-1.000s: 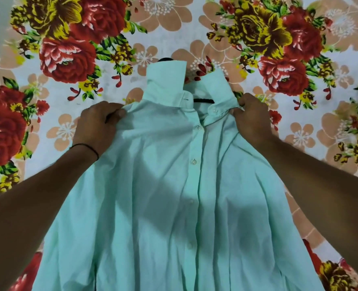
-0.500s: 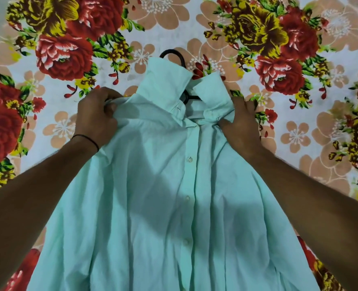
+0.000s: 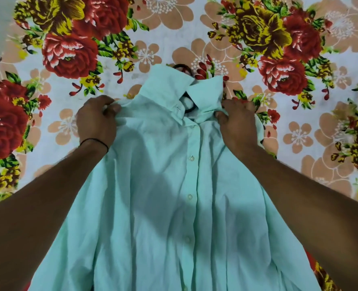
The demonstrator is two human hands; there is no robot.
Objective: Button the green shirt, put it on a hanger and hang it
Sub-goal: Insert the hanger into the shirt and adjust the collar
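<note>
Green shirt [image 3: 153, 206]: thin woven cloth, matt, finely creased, soft folds. Buttons [image 3: 191, 158]: pale, slightly glossy, plastic-looking. Hanger hook [image 3: 182, 67]: black, smooth, faint sheen; material not certain. Bedsheet [image 3: 195, 28]: printed floral cloth, matt, flat. Wrist band [image 3: 94, 141]: thin black thread, matt.

Even, fairly bright light, soft shadow across the green shirt [image 3: 153, 196], wide-angle bending at edges, perhaps slight softness

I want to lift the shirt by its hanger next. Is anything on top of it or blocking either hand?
Nothing visible: both the left hand and right hand already grip the pale green buttoned shirt at its shoulders, black hanger hook exposed.
</note>
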